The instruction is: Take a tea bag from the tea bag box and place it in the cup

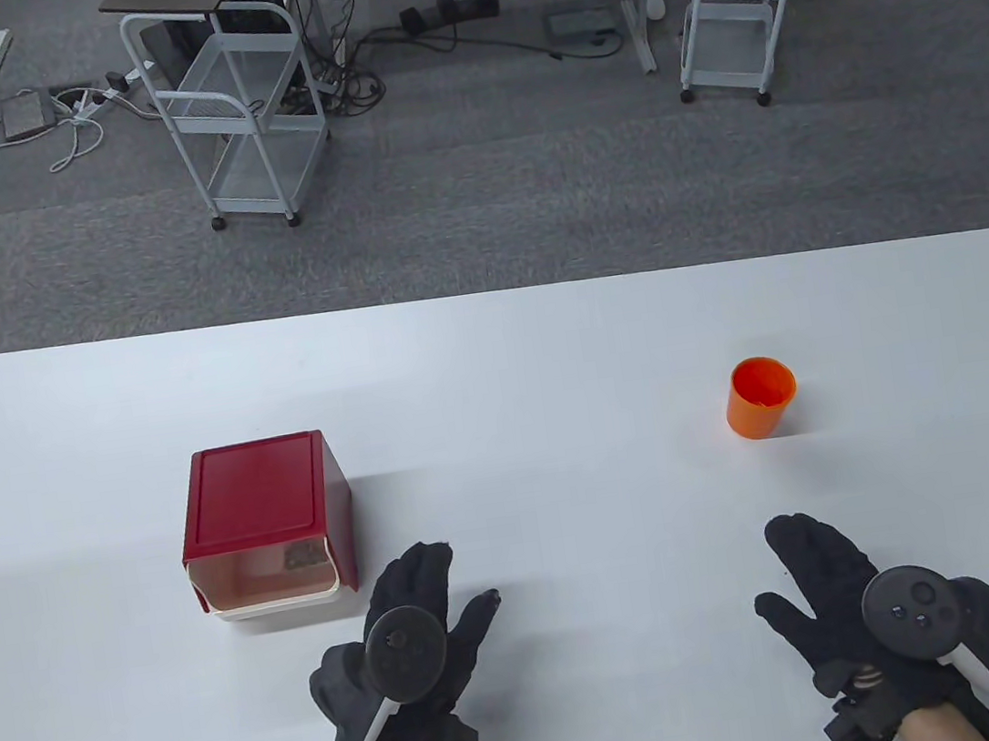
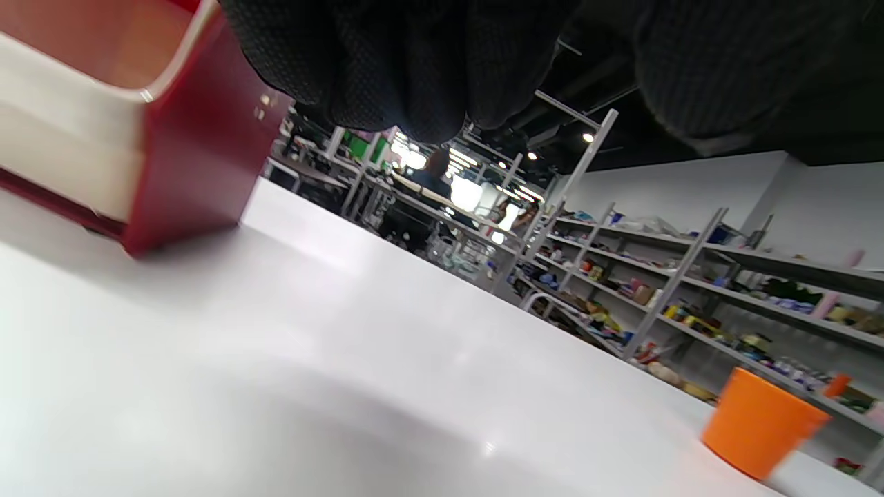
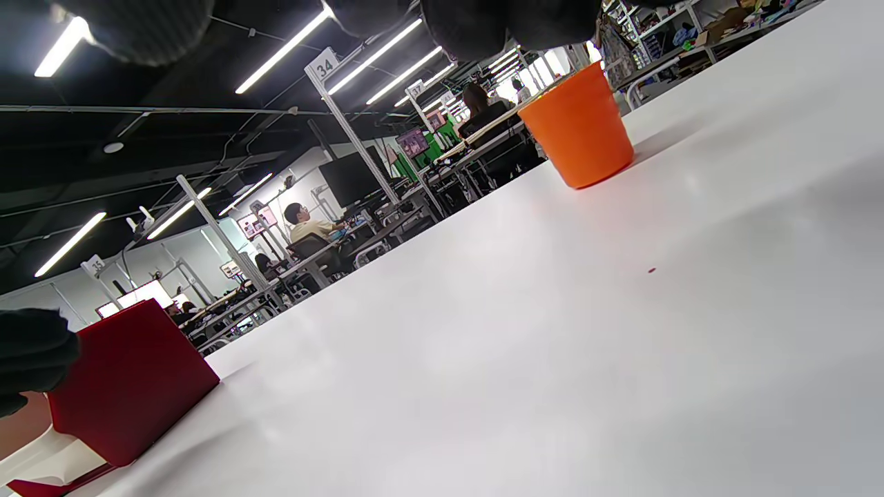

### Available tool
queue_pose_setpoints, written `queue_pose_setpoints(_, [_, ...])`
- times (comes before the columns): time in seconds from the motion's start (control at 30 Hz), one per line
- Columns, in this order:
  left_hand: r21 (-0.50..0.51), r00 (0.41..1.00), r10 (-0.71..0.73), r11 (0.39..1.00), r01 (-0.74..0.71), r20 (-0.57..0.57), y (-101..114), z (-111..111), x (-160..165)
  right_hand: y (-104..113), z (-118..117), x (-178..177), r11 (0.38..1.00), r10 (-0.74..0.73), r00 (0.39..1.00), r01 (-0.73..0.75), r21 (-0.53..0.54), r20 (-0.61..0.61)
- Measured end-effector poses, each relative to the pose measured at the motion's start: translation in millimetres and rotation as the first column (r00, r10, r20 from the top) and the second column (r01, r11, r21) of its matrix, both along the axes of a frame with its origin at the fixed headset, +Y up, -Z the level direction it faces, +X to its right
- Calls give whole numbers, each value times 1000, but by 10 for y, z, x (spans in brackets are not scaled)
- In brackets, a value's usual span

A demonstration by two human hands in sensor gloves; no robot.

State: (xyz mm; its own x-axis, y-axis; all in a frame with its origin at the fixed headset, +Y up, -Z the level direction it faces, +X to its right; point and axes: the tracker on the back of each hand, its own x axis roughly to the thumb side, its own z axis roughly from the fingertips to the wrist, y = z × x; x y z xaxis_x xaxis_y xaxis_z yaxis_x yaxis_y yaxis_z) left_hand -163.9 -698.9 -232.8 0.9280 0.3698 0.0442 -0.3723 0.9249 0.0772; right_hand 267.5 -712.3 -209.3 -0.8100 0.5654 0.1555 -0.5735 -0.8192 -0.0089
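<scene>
Both hands, left hand point(image 1: 405, 650) and right hand point(image 1: 867, 603), fingers spread, rest near table point(image 1: 495, 370) edge.

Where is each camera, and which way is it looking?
Table view: from above, looking down at the table; both gloved hands show, left hand, right hand.
Left wrist view: low by the left hand, facing the red box and orange cup; fingers on top.
Right wrist view: low, tilted, facing the same cup and box; fingertips above.
</scene>
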Motion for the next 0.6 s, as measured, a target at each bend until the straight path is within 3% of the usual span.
queue_pose_setpoints(0.13, [7,992,-113,994,114,-55,80,-15,-183,7,4,12,1000,-3,1000,3,4,2])
queue_pose_setpoints(0.3, [-54,949,-290,957,285,-121,112,-19,-482,8,1,17,1000,-5,1000,5,5,2])
queue_pose_setpoints(0.6, [-208,863,-475,874,439,-173,-20,-208,-808,6,3,27,1000,0,1000,0,-9,11])
